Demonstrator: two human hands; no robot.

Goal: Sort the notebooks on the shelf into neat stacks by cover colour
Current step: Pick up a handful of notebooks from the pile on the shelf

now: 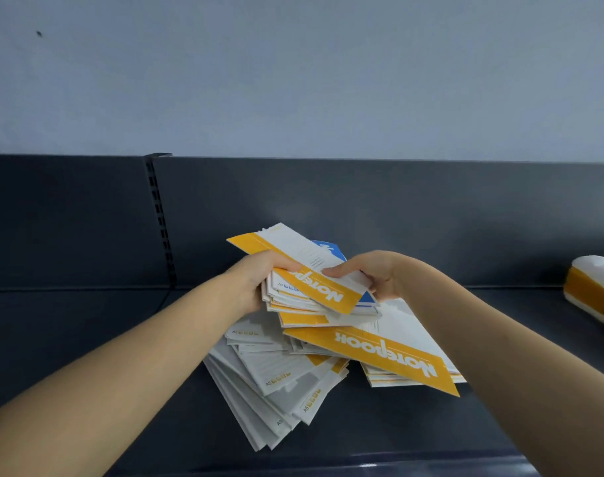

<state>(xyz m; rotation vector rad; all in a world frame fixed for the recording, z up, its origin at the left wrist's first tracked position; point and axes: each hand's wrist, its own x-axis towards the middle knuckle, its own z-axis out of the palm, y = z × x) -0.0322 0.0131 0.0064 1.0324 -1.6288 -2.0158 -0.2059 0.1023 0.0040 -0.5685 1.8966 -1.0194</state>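
A person sorts notebooks by cover colour at a dark shelf point(87, 339). Well left of the raised bundle of notebooks point(314, 290) stands the shelf's slotted upright point(159, 218). The left hand point(256, 280) grips the bundle's left edge, fingers curled round it. The bundle is held just above the shelf and is topped by a yellow-banded cover, with a blue-covered notebook point(331, 251) showing behind it. Below the bundle, a fanned heap point(269, 380) of white back covers lies splayed on the shelf. At the bundle's right edge the right hand point(373, 275) pinches the top notebooks, thumb on top. Below and right of the bundle sits a yellow-banded stack point(380, 352), its top copy skewed. Far to the right, a yellow-and-white object point(590, 290) is cut off by the frame.

The sort appears to be at an early stage, with the mixed bundle being leafed through. The next move probably calls for separating the blue copy from the yellow ones and squaring each pile. No box or tray is in view, and the shelf alone holds the notebooks.
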